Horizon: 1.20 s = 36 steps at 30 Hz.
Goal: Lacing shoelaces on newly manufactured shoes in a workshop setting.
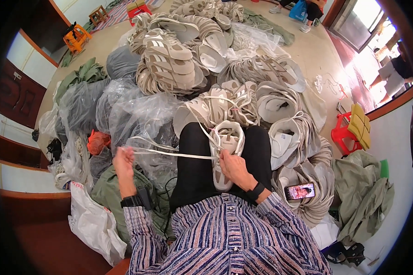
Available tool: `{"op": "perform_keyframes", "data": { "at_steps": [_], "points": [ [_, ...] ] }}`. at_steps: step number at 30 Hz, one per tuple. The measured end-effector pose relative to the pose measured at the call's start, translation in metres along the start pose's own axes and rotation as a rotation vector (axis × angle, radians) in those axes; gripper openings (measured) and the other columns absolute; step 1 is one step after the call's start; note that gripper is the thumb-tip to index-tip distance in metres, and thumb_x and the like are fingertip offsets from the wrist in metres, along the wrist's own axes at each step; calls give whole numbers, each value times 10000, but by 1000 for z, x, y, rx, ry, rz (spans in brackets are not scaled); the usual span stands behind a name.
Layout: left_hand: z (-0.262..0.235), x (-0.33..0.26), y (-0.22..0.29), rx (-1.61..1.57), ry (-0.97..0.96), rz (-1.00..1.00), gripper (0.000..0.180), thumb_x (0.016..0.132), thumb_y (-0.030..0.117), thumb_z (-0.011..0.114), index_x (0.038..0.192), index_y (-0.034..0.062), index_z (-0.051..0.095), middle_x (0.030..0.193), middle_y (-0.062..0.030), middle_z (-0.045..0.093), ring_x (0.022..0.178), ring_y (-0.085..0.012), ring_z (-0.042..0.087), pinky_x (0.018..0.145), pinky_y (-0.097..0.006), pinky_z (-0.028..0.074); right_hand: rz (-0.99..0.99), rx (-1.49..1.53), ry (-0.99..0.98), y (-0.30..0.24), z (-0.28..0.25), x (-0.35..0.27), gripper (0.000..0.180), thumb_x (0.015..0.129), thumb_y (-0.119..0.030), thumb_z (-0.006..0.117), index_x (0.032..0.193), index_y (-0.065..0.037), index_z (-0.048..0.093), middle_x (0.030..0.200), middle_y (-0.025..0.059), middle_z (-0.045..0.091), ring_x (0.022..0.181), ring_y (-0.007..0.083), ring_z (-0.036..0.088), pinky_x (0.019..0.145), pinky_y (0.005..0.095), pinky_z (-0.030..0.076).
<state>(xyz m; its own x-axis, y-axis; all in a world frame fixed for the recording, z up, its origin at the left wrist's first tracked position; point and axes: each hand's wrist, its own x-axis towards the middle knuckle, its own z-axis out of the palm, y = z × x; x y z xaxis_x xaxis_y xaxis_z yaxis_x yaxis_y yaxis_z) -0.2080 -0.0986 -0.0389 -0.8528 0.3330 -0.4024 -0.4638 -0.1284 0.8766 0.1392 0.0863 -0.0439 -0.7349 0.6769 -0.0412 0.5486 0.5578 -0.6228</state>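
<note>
A beige and white shoe upper [228, 137] rests between my thighs, its toe pointing at my body. My right hand [236, 168] is closed on its side edge, the thumb and fingers by the eyelets. From there a white shoelace [181, 155] runs taut across my left thigh to my left hand [124, 160]. That hand is closed on the lace out to the left, its fingertips slightly blurred. A second stretch of lace loops above the taut one, and more lace rises from the upper toward the pile ahead. What lies under my right fingers is hidden.
Stacks of shoe uppers [167, 59] fill the floor ahead and curve round to my right, where a phone [300, 191] lies on them. Clear plastic bags [140, 112] lie left. A red stool [344, 135] stands right. Other people are at the far right.
</note>
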Motion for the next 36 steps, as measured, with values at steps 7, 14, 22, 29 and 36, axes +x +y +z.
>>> {"op": "perform_keyframes", "data": {
  "at_steps": [7,14,22,29,36],
  "points": [
    [64,-66,-55,88,-52,45,306,840,156,608,1093,17,506,820,-66,619,600,-97,538,513,-220,423,25,-85,14,4,2,-2,190,854,-146,541,968,-11,471,621,177,586,571,350,601,533,440,462],
    [137,-131,-74,351,-663,-100,188,862,89,568,1036,20,554,765,-31,615,516,-52,492,443,-177,383,109,188,-72,13,1,9,174,813,-146,567,884,8,529,622,197,592,627,353,624,582,448,481],
    [163,-138,-102,791,-826,-105,280,860,239,595,784,-27,638,589,-55,602,421,-74,489,388,-211,366,215,736,-299,8,-30,-9,131,838,-95,573,747,-13,528,530,3,513,427,69,459,385,215,366],
    [170,-140,-124,1150,-870,168,322,767,289,610,668,-14,651,568,-146,607,497,-229,605,469,-346,457,165,751,-271,19,-30,-21,145,850,-147,582,789,-16,597,535,9,527,437,63,469,399,210,377],
    [150,-187,-114,1204,-1143,783,190,742,164,585,639,6,562,587,-168,564,580,-352,590,525,-436,468,166,259,-142,18,-5,11,383,839,-349,556,769,17,642,547,134,561,476,238,546,500,361,452]
  ]
}}
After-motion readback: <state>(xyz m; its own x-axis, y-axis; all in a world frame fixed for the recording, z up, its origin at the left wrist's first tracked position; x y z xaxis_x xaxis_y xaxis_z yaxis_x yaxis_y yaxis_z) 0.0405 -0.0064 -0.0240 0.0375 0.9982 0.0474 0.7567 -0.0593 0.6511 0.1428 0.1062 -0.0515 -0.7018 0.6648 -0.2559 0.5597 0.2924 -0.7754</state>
